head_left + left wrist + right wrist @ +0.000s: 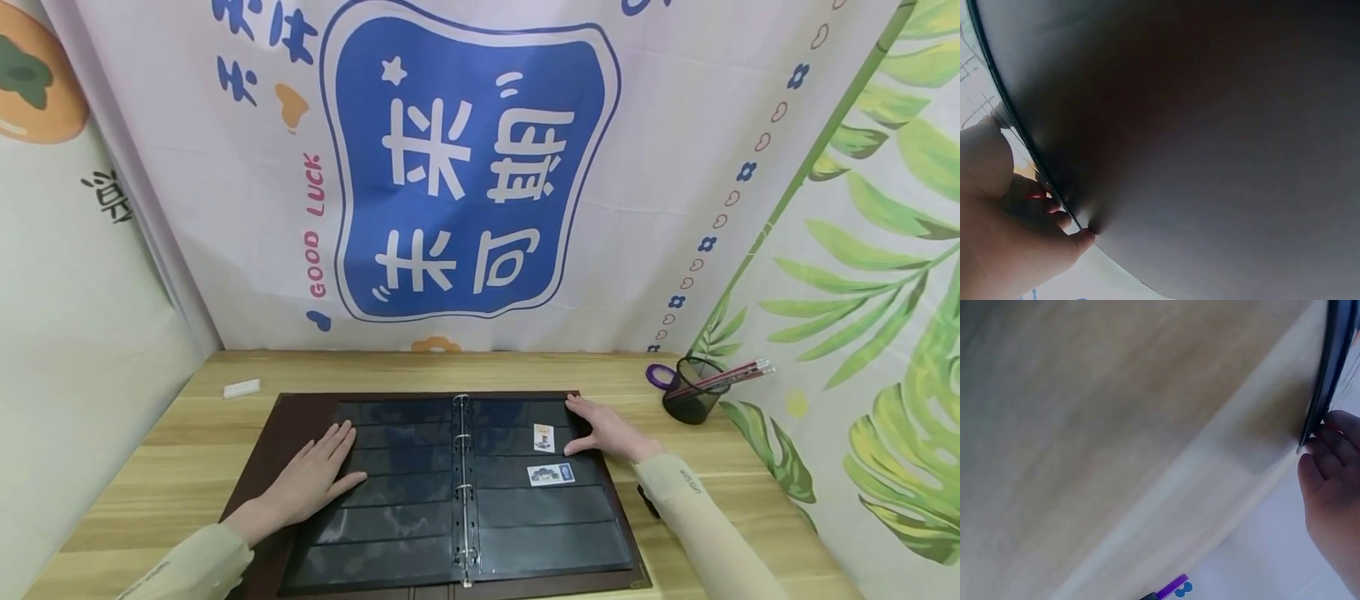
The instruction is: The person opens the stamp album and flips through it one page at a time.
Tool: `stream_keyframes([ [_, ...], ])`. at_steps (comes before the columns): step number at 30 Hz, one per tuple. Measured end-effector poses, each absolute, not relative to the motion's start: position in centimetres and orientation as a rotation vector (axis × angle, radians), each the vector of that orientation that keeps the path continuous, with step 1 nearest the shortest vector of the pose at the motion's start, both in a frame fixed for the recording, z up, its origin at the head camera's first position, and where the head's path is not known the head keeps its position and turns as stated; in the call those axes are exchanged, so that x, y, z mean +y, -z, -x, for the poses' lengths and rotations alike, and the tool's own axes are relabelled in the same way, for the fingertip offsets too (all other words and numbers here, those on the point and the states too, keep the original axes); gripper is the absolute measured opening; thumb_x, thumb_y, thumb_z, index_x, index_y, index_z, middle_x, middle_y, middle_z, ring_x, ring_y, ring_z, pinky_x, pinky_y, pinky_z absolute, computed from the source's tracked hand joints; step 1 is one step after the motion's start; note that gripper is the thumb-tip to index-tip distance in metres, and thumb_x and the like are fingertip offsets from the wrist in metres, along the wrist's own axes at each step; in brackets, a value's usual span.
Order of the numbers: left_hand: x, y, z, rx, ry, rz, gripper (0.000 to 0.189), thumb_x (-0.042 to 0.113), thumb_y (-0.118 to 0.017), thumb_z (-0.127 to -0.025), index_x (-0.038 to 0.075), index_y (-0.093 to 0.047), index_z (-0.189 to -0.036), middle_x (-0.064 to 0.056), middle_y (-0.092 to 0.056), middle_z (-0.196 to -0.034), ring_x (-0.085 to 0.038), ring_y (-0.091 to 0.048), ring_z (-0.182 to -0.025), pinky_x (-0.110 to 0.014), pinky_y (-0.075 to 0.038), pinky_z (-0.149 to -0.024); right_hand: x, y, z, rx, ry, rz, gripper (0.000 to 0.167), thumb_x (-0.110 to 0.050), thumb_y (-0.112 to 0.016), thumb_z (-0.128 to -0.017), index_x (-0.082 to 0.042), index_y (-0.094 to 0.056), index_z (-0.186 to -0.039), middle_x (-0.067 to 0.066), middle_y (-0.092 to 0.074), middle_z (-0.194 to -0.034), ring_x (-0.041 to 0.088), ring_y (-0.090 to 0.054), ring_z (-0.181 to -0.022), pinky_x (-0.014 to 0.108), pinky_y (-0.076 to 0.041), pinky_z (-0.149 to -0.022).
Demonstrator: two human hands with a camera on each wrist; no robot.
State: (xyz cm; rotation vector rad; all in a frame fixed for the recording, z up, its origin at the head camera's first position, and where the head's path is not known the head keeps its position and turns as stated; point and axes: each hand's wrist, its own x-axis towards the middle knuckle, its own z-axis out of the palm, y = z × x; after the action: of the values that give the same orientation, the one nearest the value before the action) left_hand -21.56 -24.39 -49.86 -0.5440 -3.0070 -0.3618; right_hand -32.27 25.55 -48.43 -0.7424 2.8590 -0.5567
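1. Album [277, 442] is lying spread flat on the desk [135, 492], right in front of the person. Probably laid that way so both halves face up within easy reach.
2. Metal rings [464, 485] run down the middle and hold the left page [397, 500] and right page [555, 533]. Both are black, banded across into rows, likely so small flat stuff can sit in order.
3. Two little printed pieces sit on the right page: the upper piece [543, 438] and, just below it one row down, the lower piece [551, 474]. They look like stamps tbh. Can't tell if they're tucked in or just on top.
4. Left hand [307, 475] rests on the outer edge of the left page, fingers straight, thumb out wide, gripping nothing. My guess is it steadies that side.
5. Right hand [606, 429] is wide too, at the upper outer edge of the right page, thumb beside the upper piece. Looks like light steadying, no pinch that I can see.
6. White block [242, 388] sits back left; pencils [742, 373] lean in a mesh cup [688, 400] beside a purple ring [660, 377], presumably parked there to be out of the way.
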Motion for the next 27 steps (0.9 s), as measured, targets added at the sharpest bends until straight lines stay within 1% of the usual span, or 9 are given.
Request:
stream_keyframes([
  [10,-24.3,49.9,21.4,-3.010,0.376,0.541,0.081,0.056,-0.053,-0.096,-0.004,-0.039,-0.149,-0.026,-0.035,-0.157,-0.045,-0.034,-0.145,-0.065,-0.033,-0.112,25.7,48.4,32.0,2.877,0.559,0.800,0.095,-0.056,-0.077,-0.077,0.000,-0.045,-0.147,0.022,-0.046,-0.151,0.042,-0.045,-0.139,0.057,-0.040,-0.112],
  [12,-24.3,50.0,21.4,-3.007,0.379,0.547,0.081,0.055,-0.054,-0.096,-0.004,-0.039,-0.149,-0.026,-0.035,-0.157,-0.045,-0.034,-0.145,-0.066,-0.033,-0.112,25.8,48.2,31.9,2.887,0.546,0.794,0.093,-0.056,-0.078,-0.076,-0.002,-0.048,-0.146,0.023,-0.050,-0.143,0.040,-0.052,-0.129,0.054,-0.046,-0.105],
  [14,-24.3,50.1,21.4,-2.996,0.375,0.554,0.081,0.054,-0.056,-0.096,-0.004,-0.039,-0.149,-0.026,-0.036,-0.157,-0.045,-0.035,-0.144,-0.066,-0.033,-0.111,25.9,47.9,31.8,2.884,0.560,0.766,0.090,-0.056,-0.079,-0.076,-0.005,-0.051,-0.145,0.021,-0.053,-0.130,0.033,-0.056,-0.112,0.047,-0.050,-0.092],
  [17,-24.3,50.1,21.4,-2.977,0.372,0.554,0.079,0.052,-0.057,-0.095,-0.005,-0.040,-0.148,-0.026,-0.037,-0.156,-0.045,-0.036,-0.144,-0.065,-0.034,-0.111,25.9,47.1,31.8,2.866,0.594,0.782,0.087,-0.051,-0.081,-0.077,-0.003,-0.052,-0.143,0.018,-0.058,-0.117,0.021,-0.053,-0.093,0.036,-0.048,-0.079],
  [18,-24.3,50.1,21.4,-2.974,0.370,0.554,0.079,0.052,-0.057,-0.095,-0.005,-0.041,-0.148,-0.026,-0.037,-0.156,-0.045,-0.037,-0.144,-0.065,-0.035,-0.111,25.9,46.9,31.8,2.862,0.593,0.792,0.087,-0.050,-0.081,-0.077,-0.001,-0.052,-0.143,0.018,-0.060,-0.117,0.019,-0.055,-0.092,0.035,-0.048,-0.077],
  [21,-24.3,49.8,21.3,-2.973,0.366,0.551,0.078,0.052,-0.056,-0.096,-0.005,-0.041,-0.148,-0.026,-0.038,-0.156,-0.045,-0.037,-0.144,-0.065,-0.035,-0.111,25.8,46.2,31.9,2.806,0.621,0.770,0.090,-0.045,-0.080,-0.080,0.003,-0.044,-0.147,0.013,-0.066,-0.096,0.011,-0.054,-0.073,0.028,-0.048,-0.068],
  [23,-24.3,49.8,21.3,-2.975,0.362,0.551,0.078,0.052,-0.055,-0.096,-0.005,-0.041,-0.148,-0.026,-0.038,-0.156,-0.045,-0.037,-0.144,-0.065,-0.035,-0.111,25.9,45.8,31.9,2.754,0.697,0.741,0.090,-0.038,-0.079,-0.084,0.006,-0.037,-0.150,0.011,-0.060,-0.086,0.009,-0.052,-0.061,0.026,-0.048,-0.061],
  [25,-24.3,49.7,21.3,-2.977,0.360,0.551,0.078,0.052,-0.055,-0.097,-0.005,-0.041,-0.148,-0.026,-0.038,-0.155,-0.045,-0.037,-0.143,-0.065,-0.035,-0.111,25.9,45.5,31.7,2.697,0.808,0.693,0.089,-0.029,-0.076,-0.087,0.005,-0.028,-0.153,0.010,-0.053,-0.085,0.010,-0.049,-0.052,0.027,-0.050,-0.054],
  [27,-24.3,49.6,21.3,-2.981,0.361,0.552,0.078,0.052,-0.056,-0.096,-0.005,-0.041,-0.148,-0.026,-0.038,-0.155,-0.045,-0.037,-0.144,-0.065,-0.035,-0.111,25.9,45.1,31.6,2.657,0.931,0.673,0.086,-0.019,-0.073,-0.090,0.005,-0.022,-0.155,0.016,-0.056,-0.096,0.014,-0.056,-0.053,0.033,-0.056,-0.054],
])
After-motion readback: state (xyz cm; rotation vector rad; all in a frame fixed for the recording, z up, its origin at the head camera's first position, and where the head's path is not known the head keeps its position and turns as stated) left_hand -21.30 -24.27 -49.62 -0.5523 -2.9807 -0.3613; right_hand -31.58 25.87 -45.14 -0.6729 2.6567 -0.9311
